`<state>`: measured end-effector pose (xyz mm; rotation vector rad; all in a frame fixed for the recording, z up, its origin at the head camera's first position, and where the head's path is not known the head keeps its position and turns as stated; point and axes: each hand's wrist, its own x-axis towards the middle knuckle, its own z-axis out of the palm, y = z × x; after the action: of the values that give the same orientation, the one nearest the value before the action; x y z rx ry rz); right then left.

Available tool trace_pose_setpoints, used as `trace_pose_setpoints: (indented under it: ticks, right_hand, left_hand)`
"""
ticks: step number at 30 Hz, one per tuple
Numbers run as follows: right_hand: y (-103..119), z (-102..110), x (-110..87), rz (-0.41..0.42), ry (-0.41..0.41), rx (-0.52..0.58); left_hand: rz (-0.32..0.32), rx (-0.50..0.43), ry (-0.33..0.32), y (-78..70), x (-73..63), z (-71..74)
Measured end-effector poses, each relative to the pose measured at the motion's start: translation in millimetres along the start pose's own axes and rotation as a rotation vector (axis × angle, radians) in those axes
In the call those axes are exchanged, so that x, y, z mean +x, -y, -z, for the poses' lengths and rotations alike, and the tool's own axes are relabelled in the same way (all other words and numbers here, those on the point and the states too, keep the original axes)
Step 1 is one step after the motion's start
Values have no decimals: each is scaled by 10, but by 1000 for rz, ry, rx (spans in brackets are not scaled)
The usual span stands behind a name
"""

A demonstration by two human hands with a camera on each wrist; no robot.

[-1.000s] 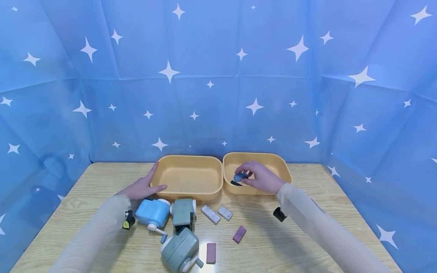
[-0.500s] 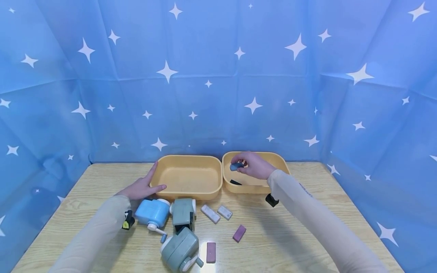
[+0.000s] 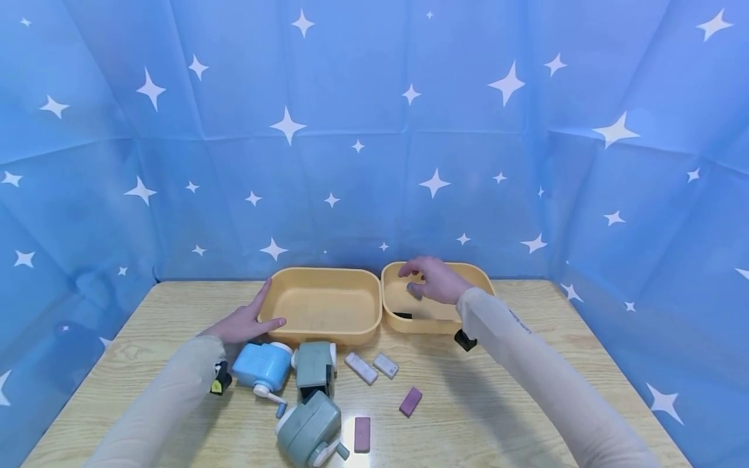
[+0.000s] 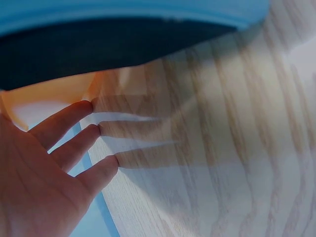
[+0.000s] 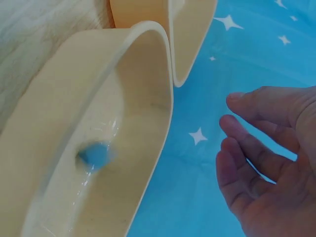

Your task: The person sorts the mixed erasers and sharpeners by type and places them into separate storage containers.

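Note:
In the head view, my left hand (image 3: 242, 323), fingers spread, rests at the left end of the left tan tray (image 3: 322, 338). A blue hand-cranked pencil sharpener (image 3: 263, 365) stands just below it. My right hand (image 3: 440, 281) is over the right tan tray (image 3: 443, 326), fingers loosely bent and apart, pinching nothing in the right wrist view. A small blue piece (image 5: 96, 155), blurred and of unclear kind, is in that tray, away from the fingers. A black piece (image 3: 403, 316) lies near the tray's front wall.
Two grey-green crank sharpeners (image 3: 314, 367) stand before the left tray. To their right lie two pale eraser-like blocks (image 3: 361, 368) and two purple blocks (image 3: 411, 402). A starry blue cloth (image 3: 351, 162) closes off the table's back and sides.
My right hand moved up and back within the right tray, carrying the small blue piece, then let it go. The left hand has stayed on the left tray.

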<state>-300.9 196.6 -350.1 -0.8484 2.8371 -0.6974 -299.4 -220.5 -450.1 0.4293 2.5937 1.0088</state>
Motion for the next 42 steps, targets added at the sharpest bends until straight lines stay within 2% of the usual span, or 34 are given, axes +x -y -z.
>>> trace_pose_setpoints:
  ticks: [4, 17, 25, 31, 35, 42]
  right_hand:
    - [30, -17, -80, 17, 4, -10]
    - [129, -107, -324, 157, 4, -20]
    - [191, -160, -456, 173, 38, 18]
    - [203, -215, -525, 183, 41, 49]
    - [235, -260, -587, 156, 56, 80]
    - [237, -383, -644, 166, 71, 118]
  left_hand:
    - [0, 14, -4, -10, -15, -6]
    - [5, 21, -3, -26, -32, -8]
    - [-8, 12, -7, -28, -29, -5]
    - [12, 22, -12, -19, -11, -13]
    - [-4, 24, -5, -19, -12, -9]
    - [-34, 20, -4, -11, -23, 6]
